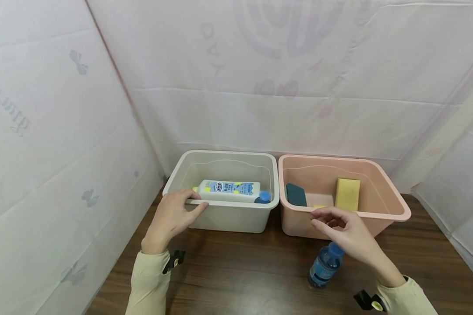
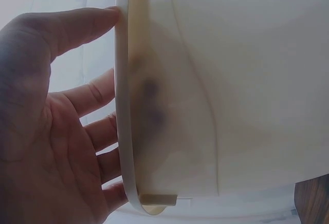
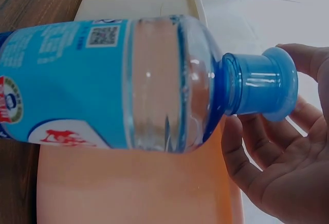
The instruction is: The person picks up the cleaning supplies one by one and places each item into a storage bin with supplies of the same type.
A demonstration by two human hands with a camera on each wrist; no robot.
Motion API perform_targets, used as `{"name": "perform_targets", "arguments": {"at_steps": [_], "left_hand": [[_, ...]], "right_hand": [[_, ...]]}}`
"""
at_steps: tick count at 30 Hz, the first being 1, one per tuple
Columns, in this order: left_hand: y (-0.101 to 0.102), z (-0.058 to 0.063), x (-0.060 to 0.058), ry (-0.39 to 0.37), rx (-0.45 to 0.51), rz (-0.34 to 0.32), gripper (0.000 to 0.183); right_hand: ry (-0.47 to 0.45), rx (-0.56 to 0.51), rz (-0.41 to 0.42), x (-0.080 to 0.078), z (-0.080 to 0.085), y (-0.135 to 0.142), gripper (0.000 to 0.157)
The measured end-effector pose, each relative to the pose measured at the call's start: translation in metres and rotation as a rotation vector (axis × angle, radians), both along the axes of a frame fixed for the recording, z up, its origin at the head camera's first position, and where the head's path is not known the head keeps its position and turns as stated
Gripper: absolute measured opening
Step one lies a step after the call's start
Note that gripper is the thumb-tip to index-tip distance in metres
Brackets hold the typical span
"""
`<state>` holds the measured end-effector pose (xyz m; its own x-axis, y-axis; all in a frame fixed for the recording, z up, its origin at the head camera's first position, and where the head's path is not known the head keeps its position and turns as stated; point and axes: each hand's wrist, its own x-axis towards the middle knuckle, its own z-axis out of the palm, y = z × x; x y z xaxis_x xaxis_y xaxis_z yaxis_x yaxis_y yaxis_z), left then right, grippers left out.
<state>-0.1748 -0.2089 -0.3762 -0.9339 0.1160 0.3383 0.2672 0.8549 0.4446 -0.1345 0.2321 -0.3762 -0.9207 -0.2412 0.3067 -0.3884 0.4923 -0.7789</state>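
Observation:
At the front left corner of the grey bin (image 1: 230, 218), my left hand (image 1: 172, 216) rests on the rim. Its fingers reach behind the rim, and the thumb tip touches it in the left wrist view. A white bottle (image 1: 229, 190) with a blue cap lies on its side inside. My right hand (image 1: 344, 229) is at the front rim of the pink bin (image 1: 390, 205), fingers loosely bent and holding nothing; contact with the rim is unclear. Below it a blue-labelled water bottle (image 1: 323, 266) stands on the table. That bottle crosses the right wrist view in front of the hand.
Inside the pink bin are a dark green scouring pad (image 1: 296, 194) and a yellow sponge (image 1: 347, 194); another yellow piece shows partly at the rim. The two bins stand side by side on the brown wooden table (image 1: 236, 271), against a white sheet wall (image 1: 236, 109).

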Motion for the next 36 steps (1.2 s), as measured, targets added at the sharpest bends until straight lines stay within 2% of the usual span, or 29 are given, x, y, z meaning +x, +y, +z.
{"name": "perform_targets", "arguments": {"at_steps": [8, 16, 26, 36], "left_hand": [[0.001, 0.0, 0.002, 0.005, 0.003, -0.005, 0.028], [0.002, 0.001, 0.002, 0.003, -0.005, 0.001, 0.029], [0.001, 0.003, 0.002, 0.0, -0.004, 0.003, 0.029], [0.002, 0.001, 0.002, 0.002, 0.001, -0.007, 0.028]], "right_hand": [[0.012, -0.016, -0.008, 0.007, -0.008, 0.009, 0.017], [0.011, 0.012, -0.025, 0.014, -0.013, 0.02, 0.018], [-0.003, -0.005, 0.037, 0.021, -0.021, 0.029, 0.018], [0.033, -0.008, 0.074, 0.03, -0.029, 0.036, 0.03]]}}
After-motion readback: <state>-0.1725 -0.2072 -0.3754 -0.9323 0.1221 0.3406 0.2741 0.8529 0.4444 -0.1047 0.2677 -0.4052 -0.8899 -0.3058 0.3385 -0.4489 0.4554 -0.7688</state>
